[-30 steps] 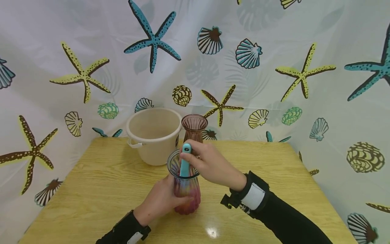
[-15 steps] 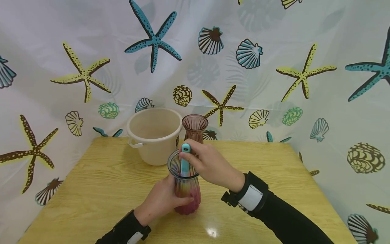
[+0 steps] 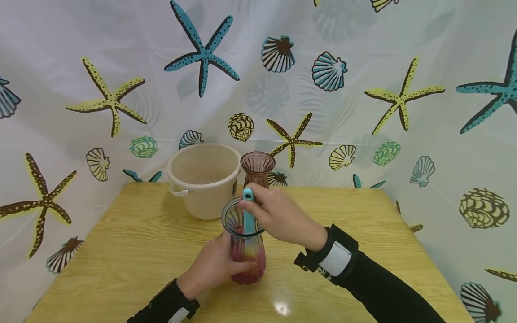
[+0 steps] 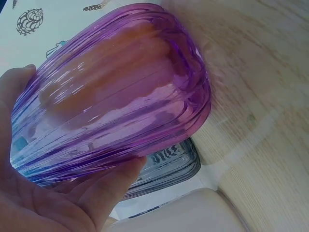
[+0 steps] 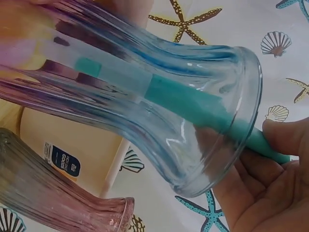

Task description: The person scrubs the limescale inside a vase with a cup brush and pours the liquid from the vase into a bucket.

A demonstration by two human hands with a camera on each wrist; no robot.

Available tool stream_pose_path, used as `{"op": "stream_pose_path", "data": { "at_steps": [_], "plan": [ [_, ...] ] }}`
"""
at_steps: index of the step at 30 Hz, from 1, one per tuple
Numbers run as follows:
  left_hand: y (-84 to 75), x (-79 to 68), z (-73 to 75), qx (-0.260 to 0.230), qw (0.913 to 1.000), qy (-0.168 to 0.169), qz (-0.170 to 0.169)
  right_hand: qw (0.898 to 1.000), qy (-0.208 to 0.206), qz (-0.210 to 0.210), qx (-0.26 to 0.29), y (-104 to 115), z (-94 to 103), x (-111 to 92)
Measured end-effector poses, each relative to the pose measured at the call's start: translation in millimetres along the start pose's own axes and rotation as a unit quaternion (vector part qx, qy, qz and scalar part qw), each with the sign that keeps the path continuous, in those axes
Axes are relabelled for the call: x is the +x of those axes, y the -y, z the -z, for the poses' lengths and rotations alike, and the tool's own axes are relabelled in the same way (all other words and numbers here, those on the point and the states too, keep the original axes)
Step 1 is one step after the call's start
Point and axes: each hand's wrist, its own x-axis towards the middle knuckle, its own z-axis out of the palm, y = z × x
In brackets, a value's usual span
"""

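A ribbed glass vase (image 3: 259, 253), clear-blue at the rim and pink-purple at the base, is upright on the table in the head view. My left hand (image 3: 212, 262) grips its body from the left, with the thumb across the front. Above the rim, my right hand (image 3: 282, 217) pinches the teal handle of a bottle brush (image 3: 249, 220) that reaches down into the vase. Through the glass in the left wrist view, the brush's orange-yellow sponge head (image 4: 101, 67) shows blurred. The right wrist view shows the thumb and fingers around the handle's end (image 5: 260, 143).
Behind stands a cream bucket (image 3: 202, 204) with a side handle. A second ribbed vase (image 3: 258, 162), brownish-pink, is beside it, partly hidden by my right hand. The wooden table (image 3: 343, 211) meets a curtain (image 3: 323, 116) printed with starfish and shells.
The brush handle swings slightly left, then right inside the vase, and the colours seen through the glass shift with it. My left hand and the vase stay in place.
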Motion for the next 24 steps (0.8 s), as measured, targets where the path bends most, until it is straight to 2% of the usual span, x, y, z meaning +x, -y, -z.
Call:
{"op": "stream_pose_path", "data": {
  "at_steps": [10,18,24],
  "plan": [
    [0.6,0.3,-0.3,-0.004,1.0,-0.002,-0.002,0.998,0.023,-0.009,0.065,4.0,-0.7,-0.7],
    [0.2,0.9,-0.4,0.002,1.0,-0.003,0.0,0.995,0.019,-0.028,0.099,7.0,-3.1,-2.1],
    [-0.5,-0.2,-0.6,0.013,0.9999,-0.009,-0.004,0.995,0.005,-0.029,0.093,5.7,-6.3,-1.9]
  ]
}}
